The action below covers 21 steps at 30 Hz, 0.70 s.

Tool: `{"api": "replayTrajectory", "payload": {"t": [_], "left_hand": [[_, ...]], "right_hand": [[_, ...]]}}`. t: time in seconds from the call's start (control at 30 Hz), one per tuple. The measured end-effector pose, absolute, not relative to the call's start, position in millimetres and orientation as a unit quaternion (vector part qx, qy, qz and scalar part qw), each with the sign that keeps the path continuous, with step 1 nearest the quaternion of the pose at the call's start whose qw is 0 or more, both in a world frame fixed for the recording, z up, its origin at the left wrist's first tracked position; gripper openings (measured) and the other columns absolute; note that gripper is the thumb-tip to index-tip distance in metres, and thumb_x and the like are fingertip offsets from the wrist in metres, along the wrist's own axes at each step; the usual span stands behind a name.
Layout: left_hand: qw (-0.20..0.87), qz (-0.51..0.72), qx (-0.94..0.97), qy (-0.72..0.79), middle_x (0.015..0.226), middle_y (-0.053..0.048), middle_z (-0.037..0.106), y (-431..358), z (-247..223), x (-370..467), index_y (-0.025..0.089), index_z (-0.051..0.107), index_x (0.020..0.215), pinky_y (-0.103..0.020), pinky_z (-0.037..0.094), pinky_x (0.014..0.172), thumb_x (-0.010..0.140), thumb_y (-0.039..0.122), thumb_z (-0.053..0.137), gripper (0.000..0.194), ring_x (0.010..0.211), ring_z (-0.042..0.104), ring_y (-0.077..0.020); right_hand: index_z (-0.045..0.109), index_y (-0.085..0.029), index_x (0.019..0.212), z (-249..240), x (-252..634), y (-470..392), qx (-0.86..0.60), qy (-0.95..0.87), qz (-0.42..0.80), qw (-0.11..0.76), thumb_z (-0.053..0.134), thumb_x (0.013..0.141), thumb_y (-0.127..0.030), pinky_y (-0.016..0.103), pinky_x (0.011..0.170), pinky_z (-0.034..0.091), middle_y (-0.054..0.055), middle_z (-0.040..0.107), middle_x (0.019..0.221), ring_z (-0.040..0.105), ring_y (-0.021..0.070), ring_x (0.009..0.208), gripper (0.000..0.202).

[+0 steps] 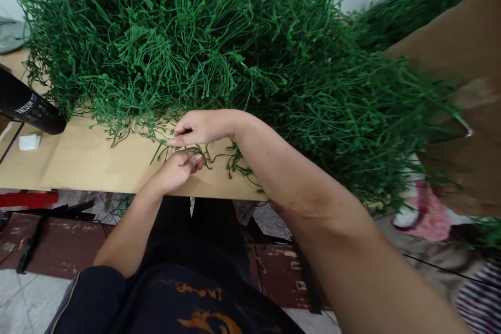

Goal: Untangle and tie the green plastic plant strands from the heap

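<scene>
A thin green plastic plant sprig lies across the front of the cardboard-covered table. My left hand pinches one end of it near the table's front edge. Just above, my right hand reaches in from the right and pinches the same sprig with thumb and forefinger. Both hands sit right in front of a big heap of the same green sprigs that fills the back of the table and spills down to the right.
A black cylinder with white lettering lies at the table's left edge, a small white block beside it. A brown cardboard sheet stands at right. Pink and white cloth lies on the floor below the heap.
</scene>
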State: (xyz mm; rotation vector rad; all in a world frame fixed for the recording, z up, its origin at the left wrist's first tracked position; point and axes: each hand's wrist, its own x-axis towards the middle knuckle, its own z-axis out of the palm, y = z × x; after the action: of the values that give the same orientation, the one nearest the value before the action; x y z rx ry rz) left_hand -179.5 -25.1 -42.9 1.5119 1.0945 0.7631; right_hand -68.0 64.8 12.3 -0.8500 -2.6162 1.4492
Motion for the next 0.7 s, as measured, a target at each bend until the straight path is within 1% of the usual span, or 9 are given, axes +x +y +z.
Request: {"api": "replayTrajectory", "payload": {"t": [0.07, 0.13, 0.2, 0.27, 0.3, 0.4, 0.47, 0.57, 0.7], "left_hand": [[0.535, 0.328, 0.637, 0.448, 0.052, 0.005, 0.03, -25.0, -45.0, -179.1, 0.017, 0.039, 0.053, -0.024, 0.026, 0.05, 0.082, 0.037, 0.044, 0.035, 0.048, 0.025, -0.0058], [0.55, 0.335, 0.625, 0.441, 0.053, 0.005, 0.029, -24.6, -46.9, -179.1, 0.017, 0.038, 0.054, -0.024, 0.024, 0.049, 0.081, 0.043, 0.044, 0.038, 0.049, 0.024, -0.0058], [0.568, 0.331, 0.612, 0.44, 0.053, 0.005, 0.029, -24.6, -48.4, -180.1, 0.018, 0.038, 0.054, -0.024, 0.023, 0.048, 0.079, 0.047, 0.046, 0.039, 0.049, 0.023, -0.0056], [0.584, 0.331, 0.596, 0.441, 0.051, 0.006, 0.029, -25.1, -49.5, -182.1, 0.017, 0.038, 0.055, -0.024, 0.021, 0.048, 0.078, 0.048, 0.047, 0.039, 0.047, 0.023, -0.005], [0.59, 0.337, 0.586, 0.442, 0.05, 0.006, 0.028, -25.4, -49.9, -183.4, 0.017, 0.039, 0.056, -0.024, 0.02, 0.047, 0.078, 0.048, 0.047, 0.038, 0.046, 0.022, -0.0047], [0.584, 0.387, 0.555, 0.448, 0.047, 0.008, 0.026, -26.6, -49.8, -186.6, 0.018, 0.038, 0.059, -0.023, 0.015, 0.045, 0.08, 0.048, 0.046, 0.037, 0.043, 0.019, -0.0038], [0.563, 0.42, 0.545, 0.458, 0.048, 0.008, 0.025, -26.9, -48.9, -186.8, 0.018, 0.038, 0.06, -0.023, 0.014, 0.045, 0.081, 0.048, 0.046, 0.037, 0.043, 0.019, -0.0034], [0.523, 0.443, 0.554, 0.472, 0.049, 0.007, 0.027, -25.9, -47.6, -183.8, 0.017, 0.038, 0.059, -0.021, 0.018, 0.045, 0.081, 0.049, 0.047, 0.039, 0.044, 0.022, -0.0037], [0.468, 0.465, 0.564, 0.496, 0.05, 0.006, 0.03, -23.3, -48.3, -179.9, 0.017, 0.038, 0.059, -0.02, 0.025, 0.047, 0.083, 0.042, 0.046, 0.036, 0.046, 0.026, -0.0045]], "right_hand": [[0.062, -0.014, 0.058, 14.6, -67.7, 61.7, -0.245, -0.837, 0.488, 0.02, 0.07, 0.068, -0.034, 0.02, 0.048, 0.028, -0.004, 0.048, 0.049, 0.036, 0.0035, 0.048, 0.024], [0.066, -0.015, 0.069, 17.3, -66.9, 58.8, -0.211, -0.838, 0.502, 0.043, 0.07, 0.067, -0.03, 0.019, 0.053, 0.033, -0.003, 0.056, 0.059, 0.044, 0.0042, 0.055, 0.016], [0.066, -0.015, 0.069, 19.6, -66.6, 56.6, -0.197, -0.842, 0.5, 0.054, 0.072, 0.064, -0.023, 0.018, 0.056, 0.035, -0.003, 0.057, 0.064, 0.046, 0.0045, 0.059, 0.011], [0.062, -0.014, 0.063, 20.9, -67.0, 56.4, -0.212, -0.844, 0.487, 0.068, 0.071, 0.064, -0.017, 0.019, 0.057, 0.034, -0.004, 0.055, 0.061, 0.045, 0.0042, 0.058, 0.009], [0.06, -0.014, 0.06, 20.8, -67.1, 57.4, -0.23, -0.845, 0.475, 0.086, 0.069, 0.065, -0.015, 0.02, 0.057, 0.034, -0.004, 0.052, 0.059, 0.043, 0.0038, 0.057, 0.011], [0.054, -0.013, 0.057, 16.3, -66.8, 64.6, -0.306, -0.831, 0.423, 0.19, 0.062, 0.073, -0.014, 0.021, 0.057, 0.031, -0.005, 0.045, 0.054, 0.036, 0.0031, 0.054, 0.018], [0.049, -0.014, 0.057, 9.8, -66.6, 70.5, -0.358, -0.799, 0.403, 0.266, 0.058, 0.077, -0.015, 0.022, 0.055, 0.031, -0.005, 0.041, 0.051, 0.034, 0.003, 0.052, 0.022], [0.042, -0.015, 0.056, -1.0, -70.5, 74.5, -0.409, -0.743, 0.414, 0.331, 0.054, 0.08, -0.013, 0.021, 0.051, 0.03, -0.006, 0.036, 0.047, 0.034, 0.0028, 0.047, 0.026], [0.035, -0.018, 0.058, -9.1, -83.8, 70.6, -0.48, -0.679, 0.416, 0.368, 0.049, 0.083, -0.012, 0.022, 0.049, 0.032, -0.006, 0.034, 0.046, 0.037, 0.0035, 0.043, 0.029]]}}
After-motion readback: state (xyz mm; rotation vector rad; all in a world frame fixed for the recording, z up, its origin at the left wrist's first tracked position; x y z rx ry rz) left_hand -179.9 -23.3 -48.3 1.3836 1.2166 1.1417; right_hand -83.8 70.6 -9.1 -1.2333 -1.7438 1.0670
